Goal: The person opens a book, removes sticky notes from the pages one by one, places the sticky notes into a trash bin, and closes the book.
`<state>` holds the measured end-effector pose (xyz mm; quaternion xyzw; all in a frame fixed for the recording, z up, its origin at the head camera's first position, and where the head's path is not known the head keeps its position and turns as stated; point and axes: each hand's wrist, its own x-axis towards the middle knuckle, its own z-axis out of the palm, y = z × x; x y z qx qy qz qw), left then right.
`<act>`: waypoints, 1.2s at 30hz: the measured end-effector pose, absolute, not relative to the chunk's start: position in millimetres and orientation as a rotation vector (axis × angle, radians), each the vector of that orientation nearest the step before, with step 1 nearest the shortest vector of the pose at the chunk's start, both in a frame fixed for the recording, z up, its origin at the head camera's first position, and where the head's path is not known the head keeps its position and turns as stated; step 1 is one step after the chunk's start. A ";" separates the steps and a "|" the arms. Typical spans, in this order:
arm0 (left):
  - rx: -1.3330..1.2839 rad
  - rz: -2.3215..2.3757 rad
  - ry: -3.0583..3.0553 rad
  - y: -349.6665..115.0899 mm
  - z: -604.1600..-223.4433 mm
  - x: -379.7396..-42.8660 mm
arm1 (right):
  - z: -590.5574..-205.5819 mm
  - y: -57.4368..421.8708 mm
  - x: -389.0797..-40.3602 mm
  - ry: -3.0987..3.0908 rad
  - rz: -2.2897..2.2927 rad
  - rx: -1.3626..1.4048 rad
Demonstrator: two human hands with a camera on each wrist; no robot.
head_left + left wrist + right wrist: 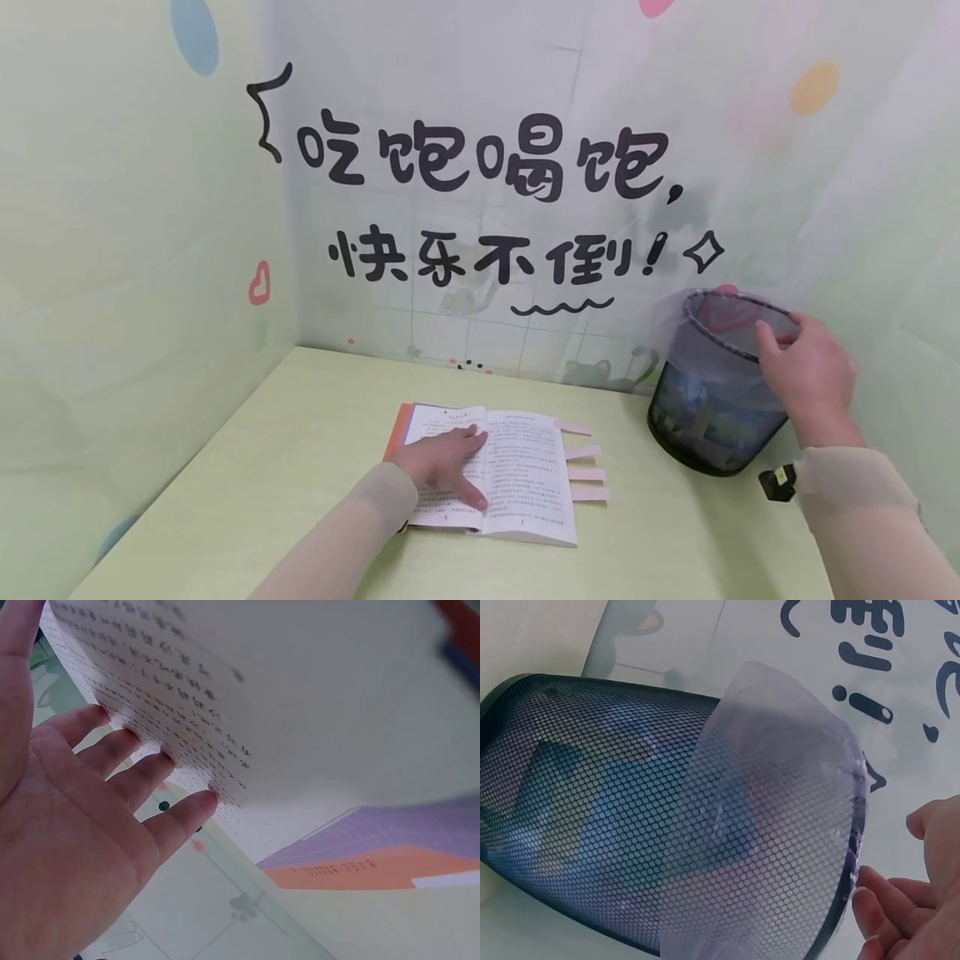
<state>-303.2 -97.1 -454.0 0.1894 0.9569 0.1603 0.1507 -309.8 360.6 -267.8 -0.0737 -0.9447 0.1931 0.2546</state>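
An open book (528, 479) with printed white pages lies on the table. My left hand (444, 467) rests on its left page, fingers spread towards the fold. In the left wrist view that hand's fingertips (201, 801) touch the printed page (176, 682). At the right, my right hand (813, 371) is at the rim of a dark mesh waste bin (712, 408). From the right wrist view, the thumb stands off the rim and loosely bent fingers (877, 911) are close against it. A translucent bag (780, 795) is folded over the bin's rim.
Several pink page tabs (587, 475) stick out from the book's right edge. An orange and purple cover (399, 425) shows at its left. A small black object (777, 483) is beside the right cuff. Printed walls (487, 200) enclose the pale table (247, 467).
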 end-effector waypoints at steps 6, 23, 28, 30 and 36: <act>0.556 0.440 2.748 -97.3 -452.0 -303.7 | -276.4 337.4 -308.7 -2.477 0.558 -0.053; 0.546 0.476 2.733 -95.7 -449.5 -302.9 | -357.4 259.1 -330.3 -2.546 0.505 0.283; 0.551 0.485 2.724 -94.5 -449.2 -301.8 | -383.9 246.6 -342.2 -2.657 0.559 0.265; 0.549 0.485 2.723 -94.0 -449.1 -301.3 | -392.3 241.2 -345.4 -2.708 0.582 0.263; 0.534 0.473 2.732 -93.6 -448.6 -301.0 | -414.9 226.2 -358.1 -2.821 0.528 0.329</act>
